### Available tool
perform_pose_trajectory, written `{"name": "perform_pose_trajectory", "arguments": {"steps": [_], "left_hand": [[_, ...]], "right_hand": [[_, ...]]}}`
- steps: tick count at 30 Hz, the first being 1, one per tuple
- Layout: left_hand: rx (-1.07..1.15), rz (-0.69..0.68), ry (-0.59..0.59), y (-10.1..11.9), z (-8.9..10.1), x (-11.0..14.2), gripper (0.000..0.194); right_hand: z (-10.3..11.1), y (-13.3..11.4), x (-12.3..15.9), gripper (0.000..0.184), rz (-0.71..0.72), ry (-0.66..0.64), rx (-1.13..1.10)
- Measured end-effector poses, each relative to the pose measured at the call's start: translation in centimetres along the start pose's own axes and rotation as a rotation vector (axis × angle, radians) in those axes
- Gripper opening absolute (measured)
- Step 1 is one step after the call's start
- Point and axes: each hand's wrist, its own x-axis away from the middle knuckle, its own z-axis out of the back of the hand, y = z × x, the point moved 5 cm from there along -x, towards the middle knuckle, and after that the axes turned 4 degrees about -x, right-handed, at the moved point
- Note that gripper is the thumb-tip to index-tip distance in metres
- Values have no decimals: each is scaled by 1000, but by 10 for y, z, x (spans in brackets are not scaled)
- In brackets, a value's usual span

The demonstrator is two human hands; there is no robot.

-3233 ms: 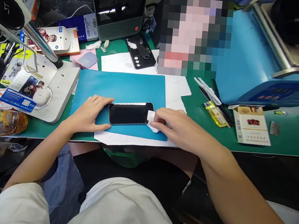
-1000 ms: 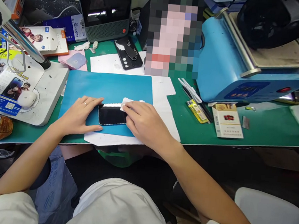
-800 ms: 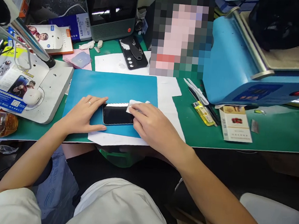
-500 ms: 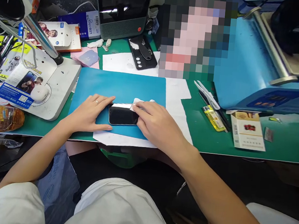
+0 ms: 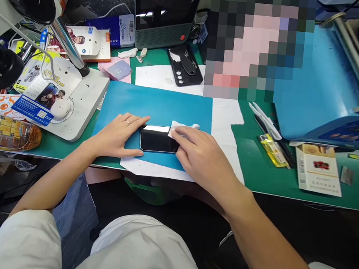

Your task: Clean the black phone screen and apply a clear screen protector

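Note:
A smartphone (image 5: 155, 141) with a dark screen lies face up on a blue mat (image 5: 157, 103). My left hand (image 5: 121, 135) rests at its left end, thumb along the near edge and stretched fingers by the far edge; whether they press on the phone I cannot tell. A crumpled white wipe (image 5: 180, 125) is pinched in my right hand (image 5: 199, 153), over the phone's right part. That hand hides the phone's right end and some of the wipe.
A white stand base (image 5: 92, 89) and a plastic bottle (image 5: 10, 130) are on the left. Behind the mat lies a black phone case (image 5: 186, 74). Rightward are white tweezers (image 5: 268, 121), a yellow lighter (image 5: 274, 151), a cigarette box (image 5: 319, 172) and a blue machine (image 5: 315, 88).
The whole scene has shifted rightward in view as the camera turned. My hands keep nearly the same places around the phone, and slightly more of the wipe shows above my right fingers.

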Motion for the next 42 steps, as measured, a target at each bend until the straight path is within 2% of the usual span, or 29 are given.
{"name": "perform_pose_trajectory", "arguments": {"steps": [3,8,10,14,19,23,27,30,37,39,42], "left_hand": [[6,11,1,0,1,0,96],[38,5,36,-2,5,1,128],[50,9,47,-4,6,1,133],[84,-24,67,-7,7,2,132],[80,-22,41,-8,8,2,127],[38,-3,14,-8,9,1,125],[-24,19,-10,-6,8,-1,117],[-50,30,-21,-5,7,-3,115],[-60,12,13,-6,6,-3,111],[-51,-1,16,-6,6,-2,112],[-39,-5,30,-7,5,-1,112]], "right_hand": [[-9,-9,-11,38,-15,-30,-24],[-36,-42,-36,47,7,-107,-74],[-44,-55,-38,50,16,-122,-78],[-49,-74,-25,51,44,-115,-103],[-44,-84,2,53,31,-88,-81],[-29,-72,21,54,32,-102,-65],[-8,-43,43,58,-29,-91,-3],[-1,-24,53,64,-81,-88,17],[-7,5,31,62,-140,-144,-40],[-6,9,25,56,-134,-111,-61],[-2,6,24,44,-75,5,-134]]}}
